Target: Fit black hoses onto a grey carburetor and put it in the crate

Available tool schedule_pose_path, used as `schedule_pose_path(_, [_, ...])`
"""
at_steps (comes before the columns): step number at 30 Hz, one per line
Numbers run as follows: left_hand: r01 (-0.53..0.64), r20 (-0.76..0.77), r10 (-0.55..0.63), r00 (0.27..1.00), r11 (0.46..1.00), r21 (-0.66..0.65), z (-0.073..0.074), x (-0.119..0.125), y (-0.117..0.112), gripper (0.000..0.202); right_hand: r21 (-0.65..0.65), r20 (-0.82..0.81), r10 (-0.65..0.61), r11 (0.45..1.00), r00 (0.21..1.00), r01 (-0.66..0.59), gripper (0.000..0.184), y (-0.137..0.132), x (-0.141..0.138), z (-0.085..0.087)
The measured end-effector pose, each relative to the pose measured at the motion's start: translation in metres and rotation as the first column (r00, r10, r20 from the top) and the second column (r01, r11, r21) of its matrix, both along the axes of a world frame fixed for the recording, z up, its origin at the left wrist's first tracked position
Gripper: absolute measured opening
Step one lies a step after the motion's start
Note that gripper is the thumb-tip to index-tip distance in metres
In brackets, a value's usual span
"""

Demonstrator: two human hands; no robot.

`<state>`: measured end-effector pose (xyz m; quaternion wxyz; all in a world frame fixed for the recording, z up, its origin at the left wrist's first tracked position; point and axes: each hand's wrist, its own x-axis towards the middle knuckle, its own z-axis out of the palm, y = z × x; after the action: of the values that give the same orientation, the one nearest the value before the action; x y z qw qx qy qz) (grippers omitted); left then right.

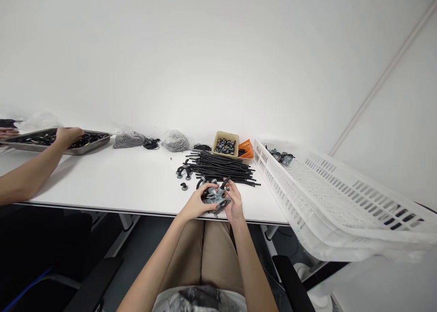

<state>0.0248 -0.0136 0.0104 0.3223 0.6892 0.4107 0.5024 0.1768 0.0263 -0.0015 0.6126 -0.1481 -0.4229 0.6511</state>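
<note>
Just above the table's front edge, a grey metal carburetor [218, 198] is held between both hands. My left hand [199, 200] has its fingers closed around the left side, thumb along the front. On the right side, my right hand [235, 203] grips it close to a short black hose [224, 183] that sticks up from the top. Part of the carburetor is covered by my fingers. Right behind lies a pile of black rubber tubes [218, 166]. Several black elbow pieces with grey caps [185, 171] stand to the left of the pile.
Behind the tubes are a cream bin [215, 143] of small parts and an orange basket [250, 144]. Large white stacked crates [327, 203] stand on the right, with carburetors [282, 157] inside. Plastic bags [175, 141] lie along the wall. At left, a co-worker's arm [44, 166] reaches into a metal tray [77, 151].
</note>
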Motion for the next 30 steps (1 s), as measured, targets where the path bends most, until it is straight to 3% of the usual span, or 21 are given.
schedule_pose_path(18, [0.043, 0.021, -0.043, 0.999, 0.999, -0.002, -0.0014, -0.0004, 0.0, 0.058, 0.057, 0.036, 0.129, 0.99, 0.991, -0.131, 0.067, -0.003, 0.0064, 0.0034])
schedule_pose_path(26, [0.022, -0.001, -0.022, 1.0, 1.0, 0.011, 0.0025, 0.0003, -0.0023, 0.056, -0.011, 0.033, 0.053, 0.999, 0.998, -0.053, 0.065, -0.0011, 0.0007, 0.0012])
schedule_pose_path(30, [0.021, -0.004, -0.021, 1.0, 1.0, 0.006, 0.0012, -0.0001, -0.0016, 0.056, -0.009, 0.003, 0.067, 0.998, 0.998, -0.067, 0.054, -0.0022, 0.0019, 0.0021])
